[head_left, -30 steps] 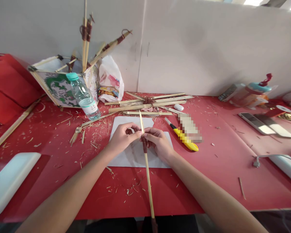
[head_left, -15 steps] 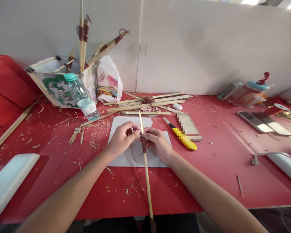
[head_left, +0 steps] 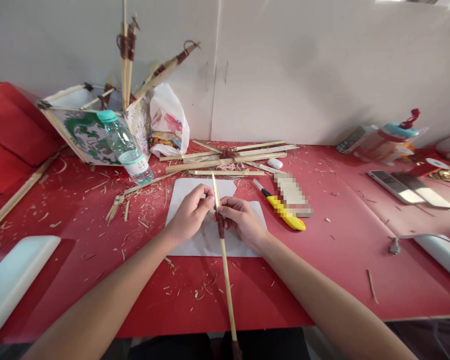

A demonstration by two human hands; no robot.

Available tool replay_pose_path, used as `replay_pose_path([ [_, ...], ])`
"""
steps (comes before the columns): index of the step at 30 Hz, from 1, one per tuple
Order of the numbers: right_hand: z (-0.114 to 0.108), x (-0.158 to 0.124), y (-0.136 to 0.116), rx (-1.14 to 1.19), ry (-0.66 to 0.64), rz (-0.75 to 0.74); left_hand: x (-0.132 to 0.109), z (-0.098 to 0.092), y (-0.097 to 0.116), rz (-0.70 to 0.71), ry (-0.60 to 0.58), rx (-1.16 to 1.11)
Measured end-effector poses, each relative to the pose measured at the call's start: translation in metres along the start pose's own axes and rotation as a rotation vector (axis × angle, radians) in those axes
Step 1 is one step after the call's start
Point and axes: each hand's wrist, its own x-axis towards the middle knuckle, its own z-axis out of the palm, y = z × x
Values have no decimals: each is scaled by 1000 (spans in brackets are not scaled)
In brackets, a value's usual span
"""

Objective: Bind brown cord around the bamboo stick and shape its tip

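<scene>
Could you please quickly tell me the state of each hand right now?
Left hand: closed in a pinch beside the stick; whether it grips anything cannot be told.
Right hand: closed, holding the stick near its brown binding.

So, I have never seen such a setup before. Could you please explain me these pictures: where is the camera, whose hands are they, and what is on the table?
There is no machine here: a person works with two bare hands, seen by one camera worn on the head, looking forward and down. The right hand holds a thin stick near its pointed end, by a brown binding. The left hand is curled close beside it; whether it pinches something fine, I cannot tell. On the red table, a white sheet lies under the hands. To its right is a yellow cutter; beyond it lie wooden strips, and to the left stands a bottle.
</scene>
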Motion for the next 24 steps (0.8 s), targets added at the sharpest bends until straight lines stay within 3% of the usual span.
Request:
replay_pose_path([
  [24,1,1,1,-160,23,-47,-9,11,5,16,-61,-175],
])
